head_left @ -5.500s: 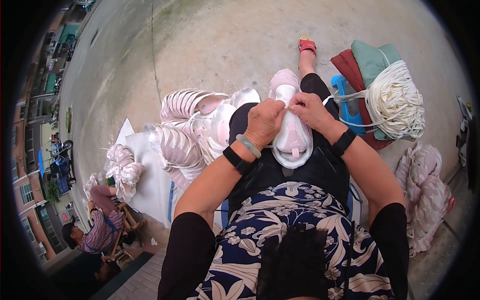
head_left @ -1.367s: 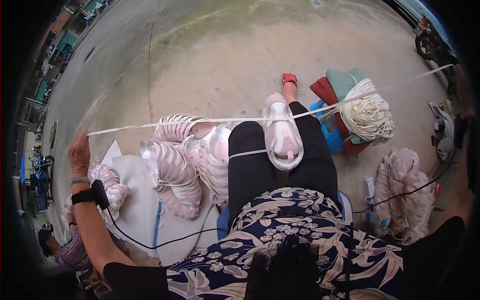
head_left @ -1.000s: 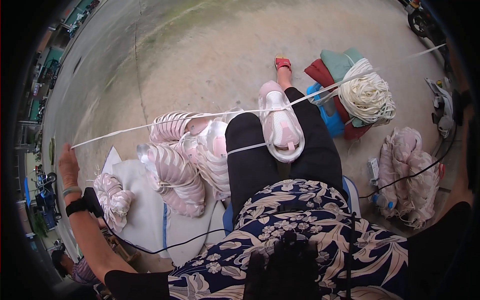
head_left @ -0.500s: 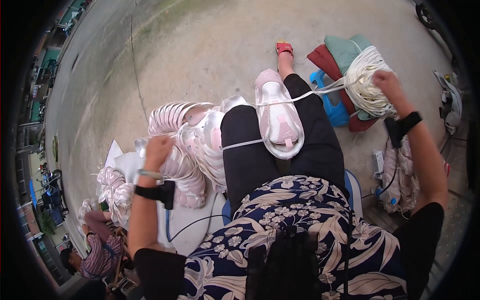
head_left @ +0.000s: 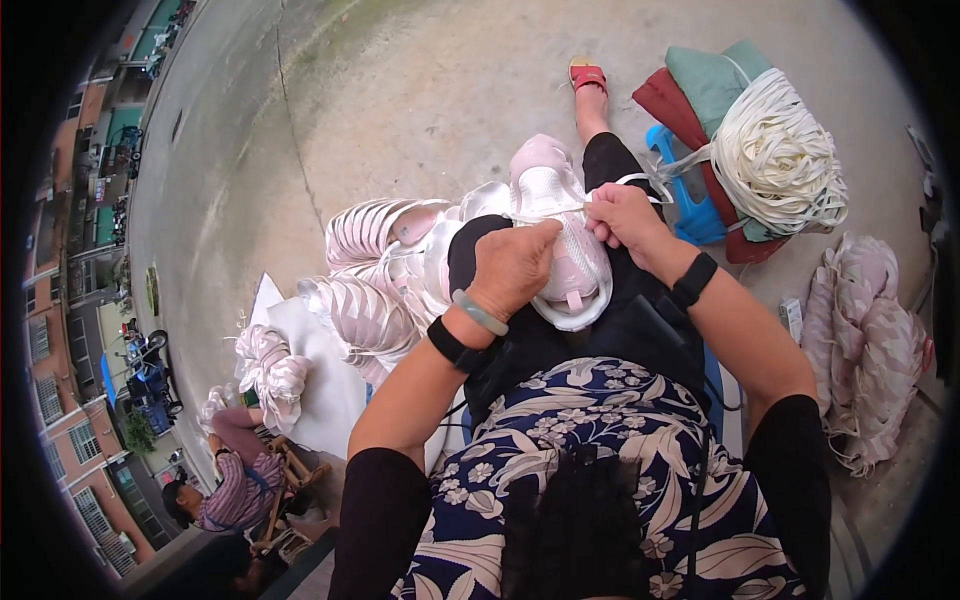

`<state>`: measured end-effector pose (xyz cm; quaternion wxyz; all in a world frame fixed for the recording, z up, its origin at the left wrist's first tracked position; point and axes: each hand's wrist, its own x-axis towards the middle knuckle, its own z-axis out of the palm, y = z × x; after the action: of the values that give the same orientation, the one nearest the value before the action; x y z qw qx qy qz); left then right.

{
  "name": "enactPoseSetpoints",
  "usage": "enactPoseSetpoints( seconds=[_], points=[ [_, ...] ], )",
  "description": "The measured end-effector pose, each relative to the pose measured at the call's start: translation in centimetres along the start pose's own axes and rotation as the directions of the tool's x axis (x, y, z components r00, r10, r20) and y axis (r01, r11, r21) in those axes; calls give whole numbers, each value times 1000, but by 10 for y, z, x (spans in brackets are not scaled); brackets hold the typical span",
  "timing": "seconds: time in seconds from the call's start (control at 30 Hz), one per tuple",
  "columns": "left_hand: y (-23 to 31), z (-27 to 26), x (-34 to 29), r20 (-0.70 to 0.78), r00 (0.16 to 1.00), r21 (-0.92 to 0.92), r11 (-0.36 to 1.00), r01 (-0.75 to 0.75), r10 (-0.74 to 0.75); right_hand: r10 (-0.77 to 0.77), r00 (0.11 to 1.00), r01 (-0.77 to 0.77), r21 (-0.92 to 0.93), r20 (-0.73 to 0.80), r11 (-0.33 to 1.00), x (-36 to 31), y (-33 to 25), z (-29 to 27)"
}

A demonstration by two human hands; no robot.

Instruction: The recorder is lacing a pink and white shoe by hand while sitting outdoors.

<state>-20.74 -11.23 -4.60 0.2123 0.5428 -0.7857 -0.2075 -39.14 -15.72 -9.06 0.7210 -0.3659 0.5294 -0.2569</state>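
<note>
A pink-and-white shoe upper [head_left: 570, 278] lies across my lap, its mesh middle facing up and its rounded pink toe pointing away from me. My right hand [head_left: 628, 225] pinches a flat white lace [head_left: 572, 209] over the right side of the upper. Just left of it, my left hand [head_left: 515, 265] is closed, fingertips at the lace and knuckles up; its grip is partly hidden. To the right, a loose end of white lace [head_left: 645, 180] loops past my right hand. Bundled pink-and-white uppers [head_left: 375, 235] rest against my left thigh.
A thick coil of white lace [head_left: 780, 160] lies on green and dark red cloth [head_left: 715, 80] over a blue stool [head_left: 690, 205]. More bundled uppers [head_left: 865, 330] stand at right. Another person [head_left: 240, 485] sits at lower left, near a white board [head_left: 320, 355].
Both hands, spread wide to either side before, have come together over the shoe upper. The view has shifted slightly, bringing the bundles at right further into sight.
</note>
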Motion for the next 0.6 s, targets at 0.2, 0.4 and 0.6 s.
enactPoseSetpoints(
  seconds=[0.2,0.4,0.6],
  points=[
    [3,-2,13,97,987,244,958,-151,131,-124,992,123,186,-5,975,13,3,5],
    [1,3,12,9,989,265,954,-142,145,-200,980,196,185,-1,963,9,3,8],
    [-2,6,10,-17,987,244,958,-152,161,-224,974,217,171,23,961,10,4,8]
  ],
)
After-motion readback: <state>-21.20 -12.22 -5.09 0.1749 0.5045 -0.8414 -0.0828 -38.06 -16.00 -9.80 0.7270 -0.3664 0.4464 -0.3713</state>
